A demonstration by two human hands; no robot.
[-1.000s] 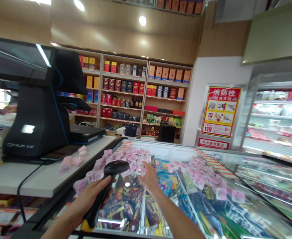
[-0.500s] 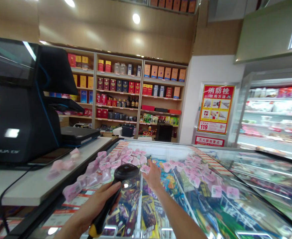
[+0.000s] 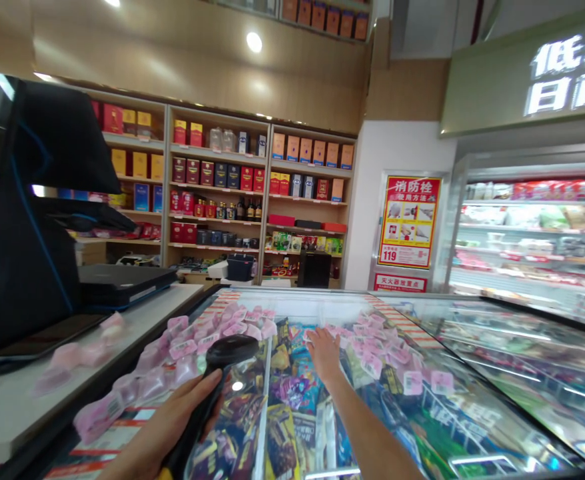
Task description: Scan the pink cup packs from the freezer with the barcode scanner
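My left hand is wrapped round the handle of a black barcode scanner, its head pointing forward over the glass freezer top. My right hand reaches out over the glass, at the left edge of a heap of pink plastic packs. A small pink-white pack shows at its fingertips, mostly hidden by the fingers. On the left lies a long, loose row of similar pink packs, several with barcode labels, running beside the scanner.
Under the glass are bright wrapped frozen goods. At left, a black checkout terminal stands on a white counter, with more pink packs. Behind are shelves of boxes and bottles; a chilled display stands at right.
My right hand has moved from beside the scanner head toward the right heap, with the pink pack at its fingertips. My left hand still grips the scanner. The view has turned right.
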